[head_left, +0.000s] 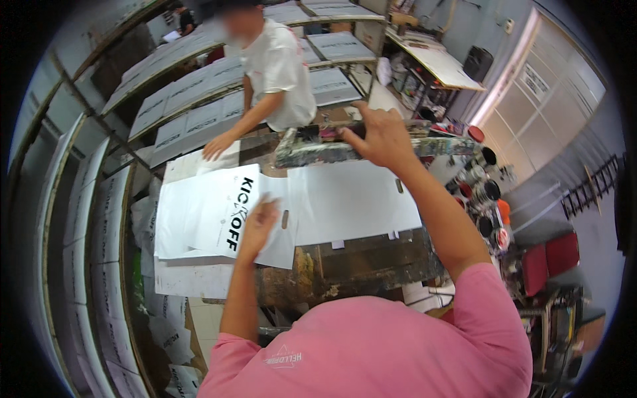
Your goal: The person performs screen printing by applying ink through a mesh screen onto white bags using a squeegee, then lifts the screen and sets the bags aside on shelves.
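- Bag, white with die-cut handle (352, 202): one, blank, central; tabletop (371, 268) strip along its six-o'clock edge.
- Printed bags (199, 212): overlapping, count unclear, nine o'clock.
- Left hand (261, 219): over these, blurred; cannot tell if gripping.
- Right hand (385, 138): one o'clock, thumb spread, at one frame (312, 155); grip unclear.

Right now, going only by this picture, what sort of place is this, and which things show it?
Probably a small screen-printing workshop: rows of white sheets bearing black print, a colour-stained frame at the worktable, and a cluster of pots and cans to its right.
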A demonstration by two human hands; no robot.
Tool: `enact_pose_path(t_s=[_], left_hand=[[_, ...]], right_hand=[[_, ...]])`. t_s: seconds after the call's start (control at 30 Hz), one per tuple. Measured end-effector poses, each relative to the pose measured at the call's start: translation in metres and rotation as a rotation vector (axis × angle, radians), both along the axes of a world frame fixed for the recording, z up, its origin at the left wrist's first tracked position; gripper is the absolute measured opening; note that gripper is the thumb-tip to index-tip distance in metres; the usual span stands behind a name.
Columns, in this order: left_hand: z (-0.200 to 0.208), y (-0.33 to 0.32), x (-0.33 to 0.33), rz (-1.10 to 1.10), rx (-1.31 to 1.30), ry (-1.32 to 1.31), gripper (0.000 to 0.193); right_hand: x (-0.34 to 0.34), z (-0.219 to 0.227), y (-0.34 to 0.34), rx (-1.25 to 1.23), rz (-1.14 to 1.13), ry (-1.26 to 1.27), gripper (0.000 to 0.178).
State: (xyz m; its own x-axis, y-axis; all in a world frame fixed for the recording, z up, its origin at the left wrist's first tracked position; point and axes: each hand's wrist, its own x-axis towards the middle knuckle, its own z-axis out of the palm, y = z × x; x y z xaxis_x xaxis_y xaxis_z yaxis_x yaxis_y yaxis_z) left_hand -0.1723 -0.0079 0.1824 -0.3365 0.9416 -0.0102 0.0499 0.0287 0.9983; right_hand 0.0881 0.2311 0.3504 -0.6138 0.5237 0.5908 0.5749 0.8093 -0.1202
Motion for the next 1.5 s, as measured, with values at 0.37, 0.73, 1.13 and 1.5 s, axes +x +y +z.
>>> enact_pose_path(t_s=[0.37,0.73,1.13,1.5], left_hand=[[-0.086,-0.052,0.14,0.243,-0.278,-1.177,0.116],[-0.165,-0.048,0.14,0.375,-0.48,-1.181,0.139],[-0.154,-0.029,0.147,0.51,-0.629,-1.051,0.139],[-0.133,-0.034,0.158,0.567,-0.579,-0.978,0.123]], right_hand=[[0.072,-0.193,-0.081,-0.574,0.212,-0.519,0.039],[0.078,-0.315,-0.11,-0.479,0.245,-0.48,0.057],[-0.092,-0.332,0.177,-0.346,0.205,-0.287,0.038],[-0.116,-0.316,0.215,-0.317,0.228,-0.378,0.043]])
